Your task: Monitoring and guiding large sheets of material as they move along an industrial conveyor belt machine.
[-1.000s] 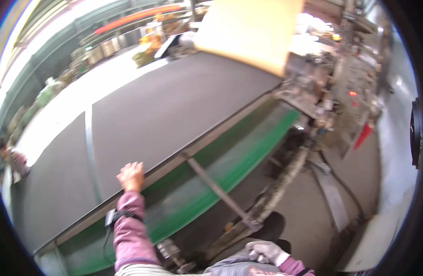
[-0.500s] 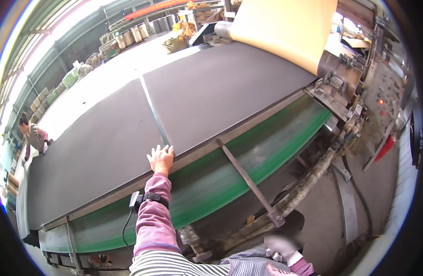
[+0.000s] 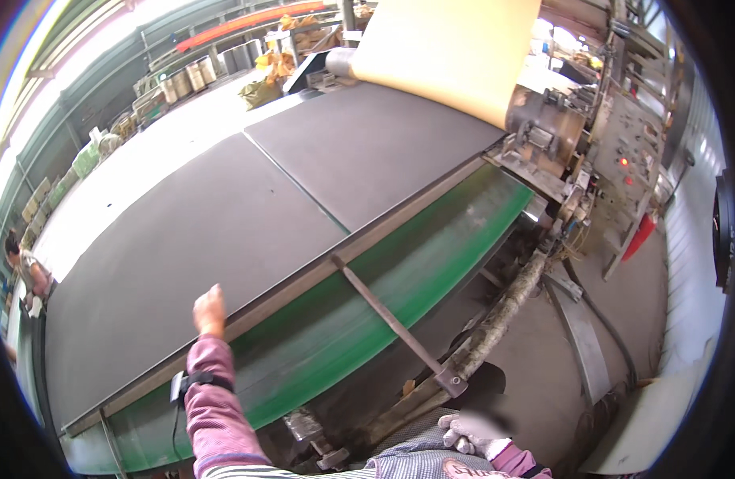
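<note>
Over the near edge of the left dark grey sheet, my bare left hand has its fingers curled in, with nothing visible in them. I cannot tell if it touches the sheet. A narrow gap separates this sheet from a second dark grey sheet on the right. Low in the picture, close to my body, is my right hand in a pale glove. Its fingers are bent inward, and a blurred patch hides part of it; whatever it may hold is hidden.
A wide yellow-tan web runs down to a roller at the far right, beside a control panel with a red light. A green belt and metal bar lie on the near side. Another person stands far left.
Both sheets and the gap have shifted right, toward the roller. My left hand has left the gap's near end, now sits farther left, and its spread fingers have curled in. My view has shifted too.
</note>
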Available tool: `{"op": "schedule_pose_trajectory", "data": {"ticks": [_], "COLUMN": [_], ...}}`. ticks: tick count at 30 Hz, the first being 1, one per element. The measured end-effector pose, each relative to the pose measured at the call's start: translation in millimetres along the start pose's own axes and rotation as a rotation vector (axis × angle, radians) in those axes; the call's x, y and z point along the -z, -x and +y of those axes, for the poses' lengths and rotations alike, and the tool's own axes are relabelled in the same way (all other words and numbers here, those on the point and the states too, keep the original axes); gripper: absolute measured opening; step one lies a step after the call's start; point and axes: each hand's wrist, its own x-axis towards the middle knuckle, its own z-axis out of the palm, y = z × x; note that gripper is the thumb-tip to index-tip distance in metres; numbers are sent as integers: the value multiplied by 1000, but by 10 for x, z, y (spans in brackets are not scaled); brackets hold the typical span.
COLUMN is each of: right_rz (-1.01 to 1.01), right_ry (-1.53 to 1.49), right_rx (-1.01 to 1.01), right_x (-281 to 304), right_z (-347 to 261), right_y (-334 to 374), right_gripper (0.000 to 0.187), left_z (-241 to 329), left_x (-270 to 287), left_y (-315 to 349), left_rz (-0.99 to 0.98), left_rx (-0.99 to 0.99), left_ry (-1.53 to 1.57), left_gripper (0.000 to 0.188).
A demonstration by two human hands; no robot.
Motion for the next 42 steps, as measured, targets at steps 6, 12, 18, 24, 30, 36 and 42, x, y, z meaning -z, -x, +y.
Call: {"op": "schedule_pose_trajectory", "data": {"ticks": [6,12,18,24,30,36,42], "right_rz": [-41,-57,-9,28,-9,-34,-41], "right_ry": [-13,-8,27,7,5,8,-28], "right_rx": [-3,7,1,64,72,95,77], "right_x": [269,246,89,73,70,77,194], "right_z": [186,128,45,64,73,14,-3], "right_y": [-215,-197,-64,0,21,-16,-46], "right_gripper": [24,28,28,25,28,27,26], "left_z": [-952,-382,303,-1445,-973,159,1210], "left_x": [-16,-141,246,-516,-28,90,123], "left_y": [418,104,215,484,692,480,274], "left_rz": [-16,-85,-22,249,100,172,147], "left_rx": [566,132,56,239,193,81,10], "left_ry": [17,175,375,-139,180,287,216], "left_gripper": [64,56,35,28,55,44,49]}}
